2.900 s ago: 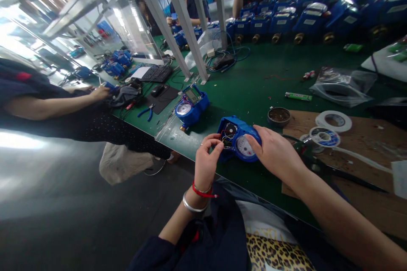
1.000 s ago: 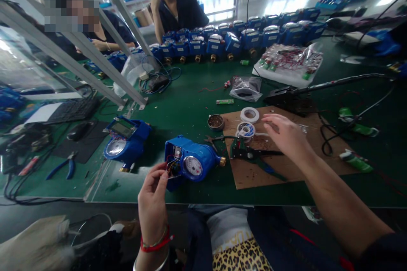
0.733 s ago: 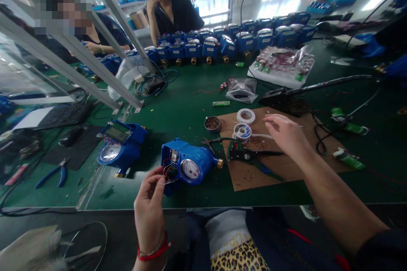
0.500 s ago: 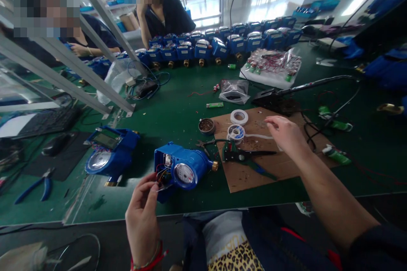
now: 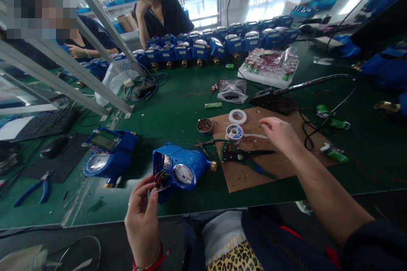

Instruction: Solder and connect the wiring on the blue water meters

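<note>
A blue water meter [image 5: 187, 163] lies near the table's front edge, its side compartment exposed and thin coloured wires showing. At that compartment my left hand [image 5: 143, 211] pinches the edge of what looks like a thin circuit board [image 5: 164, 188] with wires attached; the fingers hide most of it. My right hand [image 5: 280, 131] hovers over the cardboard [image 5: 244, 180], thumb and fingers pressed together. Whatever they hold is too small to make out. Close by are a white strip [image 5: 256, 136], a solder spool [image 5: 234, 133], a white tape roll [image 5: 238, 117] and green-handled wire strippers [image 5: 237, 156].
Another blue meter [image 5: 110, 150] with a display stands left, beside blue-handled pliers [image 5: 44, 188]. A small tin [image 5: 205, 126] and cutters [image 5: 203, 147] lie mid-table. A soldering iron stand [image 5: 276, 100] and green batteries [image 5: 333, 152] sit right. Rows of meters [image 5: 200, 49] and two people are behind.
My right hand has shifted slightly left over the cardboard. My left hand keeps its pinch at the meter's compartment. The whole view has shifted a little.
</note>
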